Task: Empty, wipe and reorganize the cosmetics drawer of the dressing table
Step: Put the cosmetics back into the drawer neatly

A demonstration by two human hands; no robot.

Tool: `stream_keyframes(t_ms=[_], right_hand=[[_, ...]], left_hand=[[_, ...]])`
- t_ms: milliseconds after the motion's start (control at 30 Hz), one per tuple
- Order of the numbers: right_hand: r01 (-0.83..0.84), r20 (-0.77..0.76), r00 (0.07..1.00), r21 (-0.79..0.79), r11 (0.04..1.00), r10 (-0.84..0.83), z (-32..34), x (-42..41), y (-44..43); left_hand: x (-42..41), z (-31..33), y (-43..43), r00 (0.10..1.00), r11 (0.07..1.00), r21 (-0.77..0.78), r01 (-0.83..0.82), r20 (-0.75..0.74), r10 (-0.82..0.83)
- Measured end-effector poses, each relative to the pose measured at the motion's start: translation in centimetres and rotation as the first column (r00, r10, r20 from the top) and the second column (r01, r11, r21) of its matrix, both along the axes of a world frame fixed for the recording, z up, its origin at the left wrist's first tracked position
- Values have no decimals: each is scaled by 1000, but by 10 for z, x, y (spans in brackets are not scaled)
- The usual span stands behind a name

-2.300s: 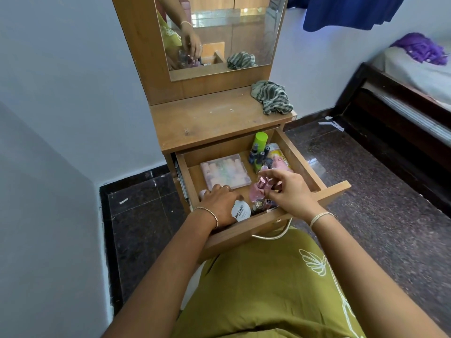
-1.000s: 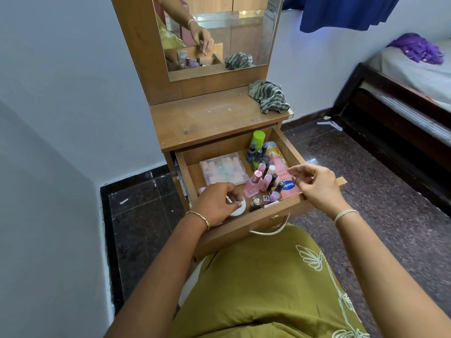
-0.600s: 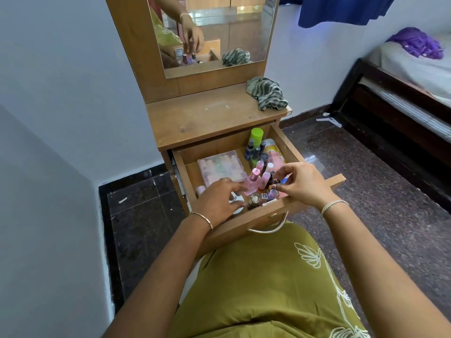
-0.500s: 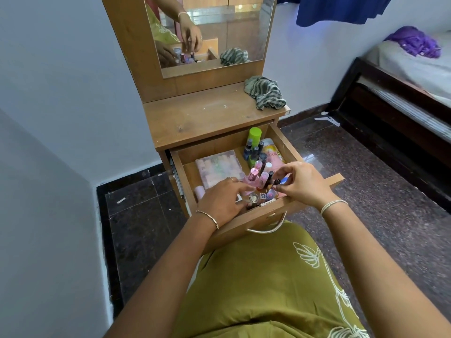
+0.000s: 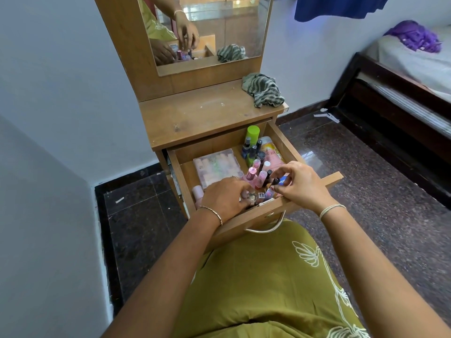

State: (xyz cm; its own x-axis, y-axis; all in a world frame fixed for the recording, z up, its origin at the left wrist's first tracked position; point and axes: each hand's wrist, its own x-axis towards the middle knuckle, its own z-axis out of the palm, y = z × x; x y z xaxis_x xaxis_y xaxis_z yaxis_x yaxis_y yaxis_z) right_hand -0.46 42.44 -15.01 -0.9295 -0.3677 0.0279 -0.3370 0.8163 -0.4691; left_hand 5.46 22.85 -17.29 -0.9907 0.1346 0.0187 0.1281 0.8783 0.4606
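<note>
The dressing table's drawer point(image 5: 286, 142) stands pulled open and holds cosmetics. A clear box of pastel items point(image 5: 217, 167) lies at its back left. A green-capped bottle point(image 5: 252, 134) and dark bottles stand at the back, beside a pink and yellow pouch point(image 5: 273, 152). Pink bottles point(image 5: 256, 175) stand upright in the middle. My left hand point(image 5: 223, 200) lies over the front left, its fingers curled round a small round-capped bottle point(image 5: 251, 197). My right hand point(image 5: 301, 184) hovers at the front right and pinches a small dark-capped bottle point(image 5: 275, 181). A blue tin point(image 5: 283, 182) shows under it.
A striped cloth point(image 5: 264, 90) lies bunched at the back right of the wooden table top point(image 5: 195, 118), below the mirror point(image 5: 219, 28). A dark-framed bed point(image 5: 402, 93) stands to the right. The wall is close on the left. My lap sits under the drawer handle point(image 5: 266, 230).
My left hand slid right from the white jar to the small bottles at the front. My right hand came back in from the drawer's right edge onto the bottles.
</note>
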Motion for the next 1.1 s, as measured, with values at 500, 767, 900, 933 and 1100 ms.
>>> stream_keyframes(t_ms=[500,767,900,933,1100], right_hand=[[-13,-52,999,-138,990,6,4,11,8],[-16,-10,1000,-223,975,14,5,12,16],[-43,28,998,-255,966,52,10,13,19],[-47,39,997,-266,963,60,11,13,19],[-102,96,987,-241,965,128,17,17,22]], left_hand=[[-3,2,0,998,999,-20,30,48,-29],[-3,4,1,999,999,-39,-4,40,5],[-4,5,0,999,1000,-27,-2,52,3],[-3,4,0,999,1000,-26,2,51,0],[0,6,-1,1000,1000,15,-16,19,16]])
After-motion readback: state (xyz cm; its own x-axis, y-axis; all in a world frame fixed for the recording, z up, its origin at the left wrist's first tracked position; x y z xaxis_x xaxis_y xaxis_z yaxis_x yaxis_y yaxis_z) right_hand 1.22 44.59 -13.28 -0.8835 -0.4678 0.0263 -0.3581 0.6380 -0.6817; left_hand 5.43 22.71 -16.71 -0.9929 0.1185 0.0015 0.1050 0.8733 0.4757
